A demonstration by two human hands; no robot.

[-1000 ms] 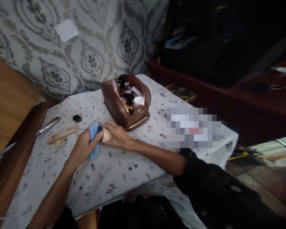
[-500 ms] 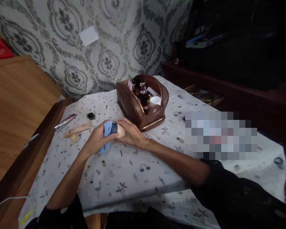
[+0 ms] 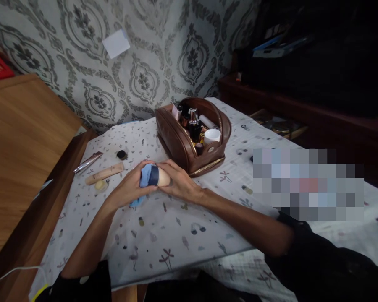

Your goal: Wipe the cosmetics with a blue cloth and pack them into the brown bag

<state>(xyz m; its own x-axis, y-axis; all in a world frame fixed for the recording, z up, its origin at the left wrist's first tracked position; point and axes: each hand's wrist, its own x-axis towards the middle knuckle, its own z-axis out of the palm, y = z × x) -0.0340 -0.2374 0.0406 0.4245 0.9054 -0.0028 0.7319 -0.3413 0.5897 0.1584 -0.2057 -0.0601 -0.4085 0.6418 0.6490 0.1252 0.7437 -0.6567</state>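
Observation:
My left hand [image 3: 127,191] is closed round a light blue cloth [image 3: 145,175], pressed against the dark-capped end of a small beige bottle [image 3: 160,177]. My right hand [image 3: 179,184] grips the other end of that bottle. Both hands hover just above the patterned white tablecloth [image 3: 164,226]. Close behind them stands an open brown leather cosmetic bag [image 3: 192,136] holding several bottles and a white jar.
Left of my hands lie a beige tube [image 3: 104,173], a silver tube [image 3: 88,162], a small black cap [image 3: 122,154] and a small round yellowish item [image 3: 98,184]. A wooden surface [image 3: 22,138] borders the left. Dark wooden furniture [image 3: 302,113] stands at the right.
The view has shifted slightly. My hands stay together on the bottle, and the blue cloth has slid a little further round its capped end.

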